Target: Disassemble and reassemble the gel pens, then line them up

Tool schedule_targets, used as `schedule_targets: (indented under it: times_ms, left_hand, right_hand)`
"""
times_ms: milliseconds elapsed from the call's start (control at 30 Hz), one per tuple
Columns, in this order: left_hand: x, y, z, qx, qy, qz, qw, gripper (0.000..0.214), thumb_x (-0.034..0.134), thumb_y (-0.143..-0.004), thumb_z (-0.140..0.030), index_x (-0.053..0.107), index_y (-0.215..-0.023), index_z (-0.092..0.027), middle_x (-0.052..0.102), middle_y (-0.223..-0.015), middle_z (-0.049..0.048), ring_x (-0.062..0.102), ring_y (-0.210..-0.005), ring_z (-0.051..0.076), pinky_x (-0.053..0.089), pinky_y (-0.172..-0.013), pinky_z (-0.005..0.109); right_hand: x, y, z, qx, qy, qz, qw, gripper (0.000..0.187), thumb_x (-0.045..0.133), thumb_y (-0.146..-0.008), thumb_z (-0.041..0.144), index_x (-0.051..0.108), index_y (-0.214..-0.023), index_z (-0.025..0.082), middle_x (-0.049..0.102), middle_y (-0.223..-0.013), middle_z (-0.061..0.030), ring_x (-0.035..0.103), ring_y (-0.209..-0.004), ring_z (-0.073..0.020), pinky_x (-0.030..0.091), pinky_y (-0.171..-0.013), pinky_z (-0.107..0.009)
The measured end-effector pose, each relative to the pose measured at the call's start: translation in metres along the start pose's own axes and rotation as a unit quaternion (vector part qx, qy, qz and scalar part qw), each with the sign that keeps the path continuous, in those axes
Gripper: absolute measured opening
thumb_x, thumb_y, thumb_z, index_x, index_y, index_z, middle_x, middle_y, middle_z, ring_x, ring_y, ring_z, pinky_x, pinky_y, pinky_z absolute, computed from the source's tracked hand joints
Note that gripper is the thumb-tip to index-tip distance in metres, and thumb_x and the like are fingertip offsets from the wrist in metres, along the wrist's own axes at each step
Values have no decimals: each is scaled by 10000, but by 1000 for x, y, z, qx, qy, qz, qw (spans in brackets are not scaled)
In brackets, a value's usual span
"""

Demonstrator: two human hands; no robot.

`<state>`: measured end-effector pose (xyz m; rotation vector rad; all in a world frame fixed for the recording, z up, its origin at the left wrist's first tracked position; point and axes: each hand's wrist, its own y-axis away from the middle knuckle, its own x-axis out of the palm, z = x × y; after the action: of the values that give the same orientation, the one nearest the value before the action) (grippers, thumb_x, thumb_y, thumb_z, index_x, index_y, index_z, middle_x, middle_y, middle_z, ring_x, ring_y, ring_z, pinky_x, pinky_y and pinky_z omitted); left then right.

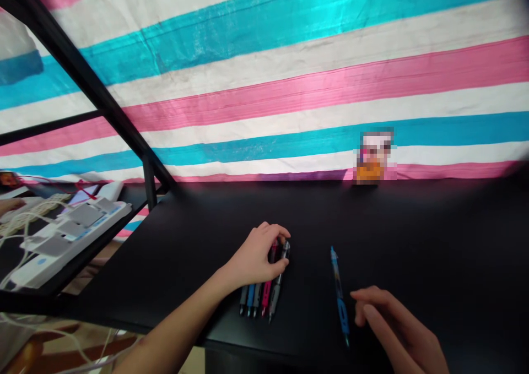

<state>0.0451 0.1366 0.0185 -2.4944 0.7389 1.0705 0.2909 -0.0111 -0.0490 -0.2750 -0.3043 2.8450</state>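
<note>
Left hand (254, 257) was curled over the upper ends of the grouped pens (257, 299) on the desk (314, 209), right hand (392, 327) lay open and well apart, and a blue pen (339, 299) ran lengthwise between them, nearer the right

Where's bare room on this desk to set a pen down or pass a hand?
The widest bare patch of black tabletop lies right of the lone blue pen, beyond the right hand. Another runs behind the left hand. It's crowded at the row of pens under the left hand; only a narrow strip separates them from the blue pen.
</note>
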Motion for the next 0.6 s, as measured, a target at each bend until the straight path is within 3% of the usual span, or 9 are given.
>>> schedule_targets:
  times_ms: [267, 467, 567, 600]
  left_hand:
    - [1, -1, 5, 13, -127, -6, 992, 434, 673, -768, -174, 624, -1198, -197, 715, -1198, 105, 612, -1104, 333, 456, -950, 509]
    - [1, 0, -3, 43, -191, -40, 980, 334, 617, -881, -149, 641, -1212, -183, 739, -1209, 121, 599, -1107, 331, 440, -911, 479]
    - [14, 12, -19, 84, -232, -38, 968, 349, 503, -953, -61, 648, -1260, -143, 757, -1236, 145, 593, -1123, 342, 425, -927, 505]
    - [23, 17, -25, 125, -265, -30, 956, 387, 478, -959, -27, 639, -1294, -137, 758, -1270, 135, 602, -1115, 334, 435, -918, 499]
  right_hand:
    - [-1, 1, 2, -10, -12, 7, 1000, 179, 634, -1017, 344, 788, -971, 266, 660, -727, -13, 636, -684, -178, 524, -616, -220]
    - [10, 8, 4, 36, -82, -125, 988, 169, 638, -1020, 335, 762, -930, 265, 613, -765, -9, 567, -767, -191, 470, -726, -274]
    - [8, 9, -5, 9, -113, -148, 982, 150, 631, -1038, 301, 759, -963, 273, 620, -796, -7, 559, -796, -188, 463, -748, -277]
    - [6, 8, -8, -3, -114, -144, 983, 144, 635, -1039, 295, 762, -974, 274, 626, -799, -7, 564, -797, -185, 467, -742, -271]
